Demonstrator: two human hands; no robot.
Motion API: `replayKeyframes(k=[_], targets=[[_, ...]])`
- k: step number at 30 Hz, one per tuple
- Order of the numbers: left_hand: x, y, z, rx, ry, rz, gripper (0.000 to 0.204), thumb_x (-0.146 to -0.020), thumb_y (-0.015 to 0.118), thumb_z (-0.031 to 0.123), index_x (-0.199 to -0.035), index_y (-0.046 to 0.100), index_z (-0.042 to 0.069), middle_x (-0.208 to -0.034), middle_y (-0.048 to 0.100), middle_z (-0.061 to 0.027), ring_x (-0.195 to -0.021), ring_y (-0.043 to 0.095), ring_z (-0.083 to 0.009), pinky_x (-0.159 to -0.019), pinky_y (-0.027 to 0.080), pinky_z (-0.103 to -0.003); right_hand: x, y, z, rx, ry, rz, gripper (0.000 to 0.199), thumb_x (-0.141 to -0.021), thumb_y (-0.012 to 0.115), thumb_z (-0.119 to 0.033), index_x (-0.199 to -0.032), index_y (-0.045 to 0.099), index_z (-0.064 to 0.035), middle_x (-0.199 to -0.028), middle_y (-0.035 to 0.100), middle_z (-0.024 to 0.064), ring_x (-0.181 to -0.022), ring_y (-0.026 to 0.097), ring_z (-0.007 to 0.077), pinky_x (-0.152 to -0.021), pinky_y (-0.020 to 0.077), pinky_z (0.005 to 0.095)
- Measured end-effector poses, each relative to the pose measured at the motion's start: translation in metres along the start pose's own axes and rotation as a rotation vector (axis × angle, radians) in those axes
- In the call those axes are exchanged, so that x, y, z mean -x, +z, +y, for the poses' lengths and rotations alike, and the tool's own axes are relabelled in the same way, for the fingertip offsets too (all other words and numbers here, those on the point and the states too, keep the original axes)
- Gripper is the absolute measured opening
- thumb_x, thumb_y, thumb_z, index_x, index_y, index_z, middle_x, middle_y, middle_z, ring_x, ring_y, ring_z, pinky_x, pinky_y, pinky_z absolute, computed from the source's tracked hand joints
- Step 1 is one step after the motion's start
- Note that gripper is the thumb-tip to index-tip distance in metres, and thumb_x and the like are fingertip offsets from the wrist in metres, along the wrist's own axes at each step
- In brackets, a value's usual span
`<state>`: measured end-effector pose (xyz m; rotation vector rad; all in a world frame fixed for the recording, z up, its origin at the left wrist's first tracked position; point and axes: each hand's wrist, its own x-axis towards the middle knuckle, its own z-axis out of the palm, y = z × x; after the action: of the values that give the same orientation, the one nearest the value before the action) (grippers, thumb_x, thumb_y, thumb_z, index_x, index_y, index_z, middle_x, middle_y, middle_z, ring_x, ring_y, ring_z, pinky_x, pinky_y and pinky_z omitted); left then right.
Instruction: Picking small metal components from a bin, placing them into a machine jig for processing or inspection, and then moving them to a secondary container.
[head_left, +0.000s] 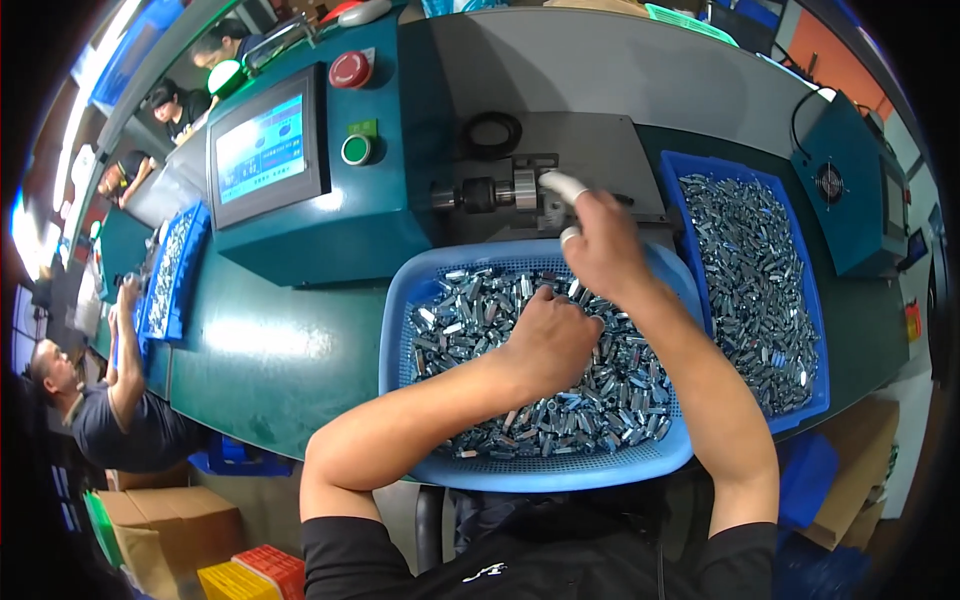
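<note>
Nearby, red round button [350, 70], green button [356, 150]

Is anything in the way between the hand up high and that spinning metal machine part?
Nothing visible blocks it. The right hand, with white-covered fingertips, is already right at the round silver metal chuck. The left hand rests in the pale blue basket of small shiny metal parts.
</note>
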<state>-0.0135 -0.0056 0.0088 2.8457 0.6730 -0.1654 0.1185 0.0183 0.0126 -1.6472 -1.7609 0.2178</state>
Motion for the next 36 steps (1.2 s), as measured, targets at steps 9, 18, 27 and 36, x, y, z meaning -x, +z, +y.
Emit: replayKeyframes(k=[9, 18, 27, 36], targets=[[-0.003, 0.008, -0.001, 0.042, -0.008, 0.088, 0.012, -0.073, 0.060, 0.016, -0.077, 0.065, 0.006, -0.079, 0.067, -0.0125, -0.085, 0.065, -0.0269, -0.087, 0.044, -0.040, -0.002, 0.006, 0.028, -0.300, 0.173, 0.083, 0.059, -0.073, 0.044, 0.005, -0.130, 0.049, -0.0076, -0.100, 0.064, 0.0176, -0.090, 0.061, 0.0268, -0.081, 0.0485, 0.0351], [-0.003, 0.009, -0.004, 0.034, 0.005, 0.064, 0.017, -0.069, 0.068, 0.019, -0.080, 0.064, 0.007, -0.080, 0.066, -0.0114, -0.087, 0.062, -0.0291, -0.086, 0.043, -0.040, 0.006, -0.005, 0.018, -0.144, 0.140, 0.157, 0.058, -0.073, 0.049, -0.001, -0.130, 0.047, -0.0056, -0.096, 0.063, 0.0203, -0.088, 0.060, 0.0338, -0.079, 0.0476, 0.0424], [-0.005, 0.007, -0.002, 0.015, -0.002, 0.024, 0.018, -0.066, 0.068, 0.017, -0.080, 0.063, 0.006, -0.084, 0.065, -0.0113, -0.091, 0.061, -0.0285, -0.088, 0.042, -0.040, 0.000, 0.005, 0.013, 0.159, -0.164, 0.018, 0.039, -0.067, 0.053, -0.002, -0.104, 0.058, 0.0090, -0.093, 0.061, 0.0212, -0.091, 0.055, 0.0365, -0.083, 0.0440, 0.0460], [-0.002, 0.004, -0.004, 0.050, 0.060, 0.072, 0.014, -0.068, 0.066, 0.015, -0.079, 0.066, 0.006, -0.086, 0.064, -0.0131, -0.093, 0.060, -0.0291, -0.088, 0.041, -0.040, -0.001, -0.002, 0.020, -0.008, 0.009, -0.041, 0.040, -0.068, 0.052, -0.002, -0.106, 0.054, 0.0102, -0.093, 0.059, 0.0242, -0.092, 0.056, 0.0393, -0.085, 0.0454, 0.0465]])
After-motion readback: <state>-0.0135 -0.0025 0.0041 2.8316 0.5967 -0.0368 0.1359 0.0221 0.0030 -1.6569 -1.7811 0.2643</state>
